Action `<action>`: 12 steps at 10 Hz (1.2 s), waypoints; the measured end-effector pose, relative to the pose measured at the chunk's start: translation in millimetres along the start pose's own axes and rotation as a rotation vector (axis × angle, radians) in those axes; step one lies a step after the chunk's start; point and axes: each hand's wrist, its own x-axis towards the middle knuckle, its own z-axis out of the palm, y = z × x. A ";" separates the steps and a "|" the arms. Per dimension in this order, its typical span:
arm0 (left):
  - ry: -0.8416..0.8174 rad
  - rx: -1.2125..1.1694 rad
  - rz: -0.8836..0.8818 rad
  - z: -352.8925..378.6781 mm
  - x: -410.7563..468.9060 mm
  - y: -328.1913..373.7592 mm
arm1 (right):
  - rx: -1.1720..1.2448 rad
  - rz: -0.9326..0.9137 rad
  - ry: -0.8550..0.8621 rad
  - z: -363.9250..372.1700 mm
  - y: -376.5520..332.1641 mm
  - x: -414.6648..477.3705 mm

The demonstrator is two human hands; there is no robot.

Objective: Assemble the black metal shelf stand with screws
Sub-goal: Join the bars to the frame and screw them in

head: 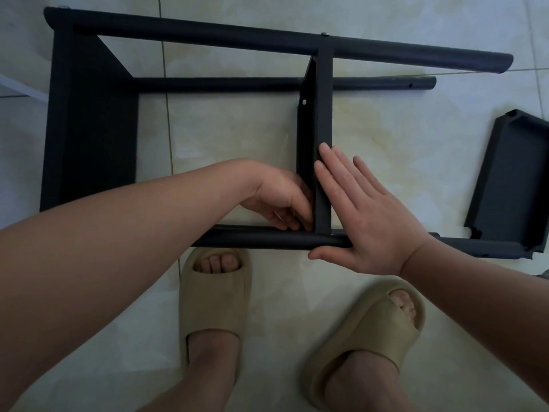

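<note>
Assembly seems over halfway: the shelf stand (267, 43) lies on the floor, middle shelf (323, 114) half-fixed, a loose panel (511, 179) right of it. The right hand (371, 221) presses it, fingers (332, 173) straight. The left hand (279, 200) curls at its near corner; I cannot tell what it pinches.

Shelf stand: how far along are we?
Done: the end shelf is in place, and the middle shelf shows a screw head at the far tube. In hand: the left hand is at the middle shelf's joint with the near tube; the right hand presses flat there. Left: the loose shelf lies unattached at the right.
</note>
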 end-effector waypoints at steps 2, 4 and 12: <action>-0.006 -0.005 0.020 -1.0 -1.7 1.5 | -0.004 0.001 -0.006 -1.2 -0.4 0.1; -0.004 0.018 -0.015 -3.0 -2.2 1.7 | -0.010 0.001 -0.012 -0.9 -0.3 0.0; 0.007 0.018 0.006 -0.9 0.9 0.4 | -0.002 0.003 0.003 0.3 -0.2 0.2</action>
